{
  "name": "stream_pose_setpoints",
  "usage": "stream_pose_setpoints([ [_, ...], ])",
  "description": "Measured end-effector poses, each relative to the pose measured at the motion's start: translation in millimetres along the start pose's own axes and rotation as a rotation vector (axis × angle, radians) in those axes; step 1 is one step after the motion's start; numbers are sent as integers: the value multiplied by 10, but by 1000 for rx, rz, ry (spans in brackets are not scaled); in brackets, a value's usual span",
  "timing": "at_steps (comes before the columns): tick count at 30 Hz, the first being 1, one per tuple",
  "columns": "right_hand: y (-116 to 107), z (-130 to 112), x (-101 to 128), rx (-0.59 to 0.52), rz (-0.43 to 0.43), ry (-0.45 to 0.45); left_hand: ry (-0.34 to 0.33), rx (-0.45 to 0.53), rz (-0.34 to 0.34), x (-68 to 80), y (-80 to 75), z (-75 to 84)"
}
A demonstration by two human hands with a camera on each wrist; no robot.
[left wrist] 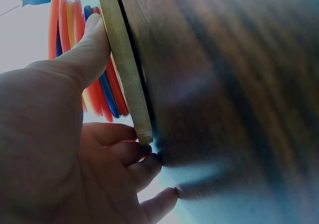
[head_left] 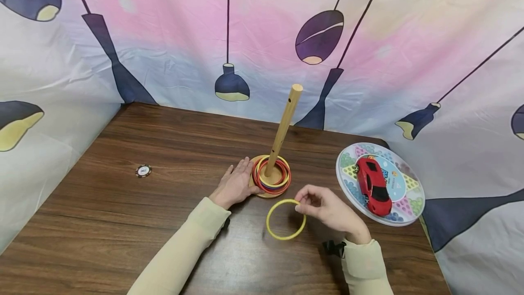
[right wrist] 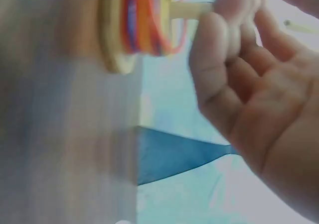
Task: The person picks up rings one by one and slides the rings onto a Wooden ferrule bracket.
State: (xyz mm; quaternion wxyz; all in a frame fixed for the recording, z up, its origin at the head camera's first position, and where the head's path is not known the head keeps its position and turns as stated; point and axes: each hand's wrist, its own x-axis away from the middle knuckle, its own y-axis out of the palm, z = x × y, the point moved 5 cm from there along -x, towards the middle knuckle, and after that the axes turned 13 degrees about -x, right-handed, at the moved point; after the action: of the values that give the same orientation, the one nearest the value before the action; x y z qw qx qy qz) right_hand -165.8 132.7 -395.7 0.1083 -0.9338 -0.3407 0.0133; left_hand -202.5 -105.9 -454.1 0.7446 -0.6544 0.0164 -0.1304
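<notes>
A wooden post [head_left: 283, 131] stands on a round wooden base [head_left: 269, 195], with several red, yellow and blue rings [head_left: 289, 180] stacked around its foot. My left hand [head_left: 233, 185] rests at the base's left side, fingers extended along it. In the left wrist view, its thumb lies against the base's edge [left wrist: 130, 84] beside the rings, and fingertips reach the tabletop. My right hand [head_left: 329, 208] pinches a yellow ring [head_left: 268, 223] between thumb and fingers, in front of the post and off its top. The right wrist view hides most of that ring.
To the right lies a round, colorful game board [head_left: 399, 220] with a red toy car [head_left: 372, 188] on it. A poker chip [head_left: 143, 170] lies left on the dark wooden table [head_left: 102, 222]. A lamp-patterned cloth [head_left: 176, 49] hangs behind the table.
</notes>
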Motion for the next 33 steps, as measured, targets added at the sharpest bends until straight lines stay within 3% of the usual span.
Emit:
stream_pose_setpoints([
  [9, -156, -664, -24, -229, 285, -341, -3, 14, 0, 6, -17, 1],
  [18, -175, -1150, -182, -700, 403, -583, -14, 30, 10, 1, 11, -24],
  [22, -210, -1215, -263, -805, 455, -613, -10, 33, 13, 5, 14, -14],
  [33, -242, -1205, -439, -1029, 498, -610, -10, 27, 14, 2, 9, 5],
])
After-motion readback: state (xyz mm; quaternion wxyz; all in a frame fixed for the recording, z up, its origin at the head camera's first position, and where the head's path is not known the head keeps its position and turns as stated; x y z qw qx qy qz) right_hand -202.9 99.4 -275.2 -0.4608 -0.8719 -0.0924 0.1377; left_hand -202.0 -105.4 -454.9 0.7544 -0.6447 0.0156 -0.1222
